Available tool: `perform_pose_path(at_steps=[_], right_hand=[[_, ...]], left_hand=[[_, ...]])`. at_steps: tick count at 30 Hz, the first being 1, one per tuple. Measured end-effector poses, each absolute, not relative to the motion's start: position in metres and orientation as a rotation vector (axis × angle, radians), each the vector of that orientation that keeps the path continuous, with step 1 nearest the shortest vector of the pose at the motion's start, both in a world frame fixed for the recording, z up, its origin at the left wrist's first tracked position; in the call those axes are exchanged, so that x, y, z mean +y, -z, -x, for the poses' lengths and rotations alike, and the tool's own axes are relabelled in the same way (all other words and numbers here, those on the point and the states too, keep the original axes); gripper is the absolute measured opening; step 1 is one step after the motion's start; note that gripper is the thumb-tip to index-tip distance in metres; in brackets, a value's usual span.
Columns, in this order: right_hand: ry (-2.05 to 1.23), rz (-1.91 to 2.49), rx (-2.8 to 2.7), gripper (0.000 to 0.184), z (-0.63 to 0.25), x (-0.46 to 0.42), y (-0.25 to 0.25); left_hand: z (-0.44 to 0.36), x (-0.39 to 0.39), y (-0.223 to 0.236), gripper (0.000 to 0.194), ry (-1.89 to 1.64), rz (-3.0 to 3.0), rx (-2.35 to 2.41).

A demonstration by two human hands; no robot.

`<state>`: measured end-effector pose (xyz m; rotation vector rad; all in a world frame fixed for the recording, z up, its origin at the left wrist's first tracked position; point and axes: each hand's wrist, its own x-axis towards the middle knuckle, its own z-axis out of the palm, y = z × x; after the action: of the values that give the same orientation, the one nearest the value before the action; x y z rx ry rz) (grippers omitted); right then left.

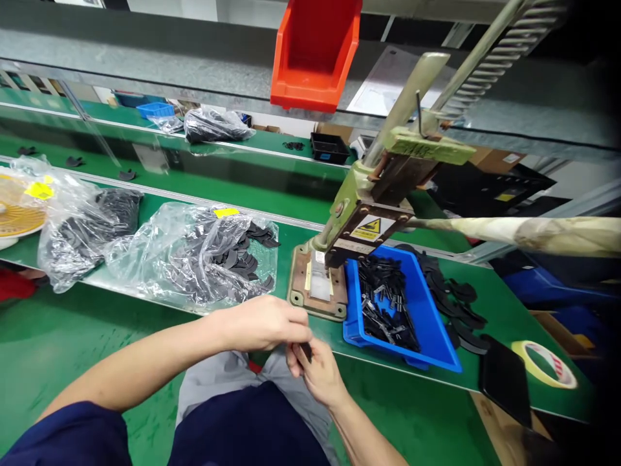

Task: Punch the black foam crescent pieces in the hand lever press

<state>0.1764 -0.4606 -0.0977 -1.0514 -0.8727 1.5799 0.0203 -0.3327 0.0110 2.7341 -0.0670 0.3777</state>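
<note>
Bright, even indoor light, glare on the plastic bags (194,252), dark blurred right edge.

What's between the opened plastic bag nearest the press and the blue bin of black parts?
The press's base plate, carrying a clear block, sits between bag and blue bin; head view shows it.

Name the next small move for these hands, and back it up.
I'd probably lift the small dark piece slightly towards the pale block on the press base. The right hand grips it below the bench edge, the left hand is right beside it, and the block sits just ahead with its top uncovered.
</note>
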Motion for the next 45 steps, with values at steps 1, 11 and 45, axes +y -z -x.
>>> perform_pose_path(at_steps=[1, 11, 45], right_hand=[[-1.616, 1.026, -0.845, 0.041, -0.176, -0.458, 0.099], [-1.784, 0.951, -0.781, 0.052, -0.197, -0.445, 0.099], [-0.374, 1.448, -1.595, 0.012, -0.198, -0.439, 0.173]], left_hand=[[-0.021, -0.33, -0.009, 0.02, -0.38, -2.638, 0.027], [-0.028, -0.329, 0.026, 0.036, -0.275, -1.432, 0.606], [0.035, -0.226, 0.052, 0.015, -1.482, -2.933, 0.516]])
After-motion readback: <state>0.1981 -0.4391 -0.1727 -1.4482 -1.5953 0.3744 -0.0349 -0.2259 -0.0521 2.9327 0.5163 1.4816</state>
